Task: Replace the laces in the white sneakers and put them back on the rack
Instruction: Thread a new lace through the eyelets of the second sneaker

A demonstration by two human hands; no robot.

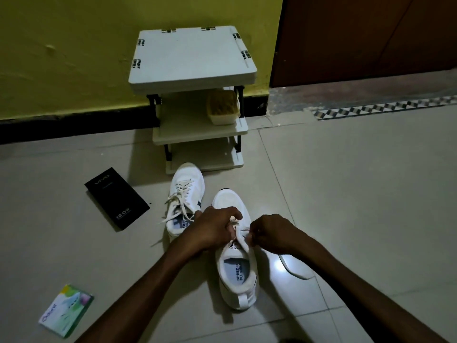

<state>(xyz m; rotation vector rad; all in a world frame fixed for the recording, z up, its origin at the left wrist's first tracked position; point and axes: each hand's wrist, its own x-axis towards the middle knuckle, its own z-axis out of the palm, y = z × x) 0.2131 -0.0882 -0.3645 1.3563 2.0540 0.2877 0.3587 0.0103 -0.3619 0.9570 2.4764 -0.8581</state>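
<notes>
The tiled floor spreads under and all around the fingers, and the yellow wall stands well beyond them. Against that wall, straight ahead of the fingertips, is the white rack with three shelves. Directly under both hands lies the near sneaker, toe pointing away from the fingers and heel toward the person. The far sneaker sits just left of and beyond the left fingers, its toe close to the rack's lowest shelf; its own laces trail untied onto the floor. A black box lies farther left of the left fingers. A green packet lies well to their left and nearer the person. A small tub stands on the rack's middle shelf, ahead of the fingers. The left hand has its fingers curled down over the near sneaker's eyelets, gripping the upper. The right hand pinches the lace tightly between thumb and fingertips just beside the left fingers; the lace's free end runs under the right forearm onto the floor.
</notes>
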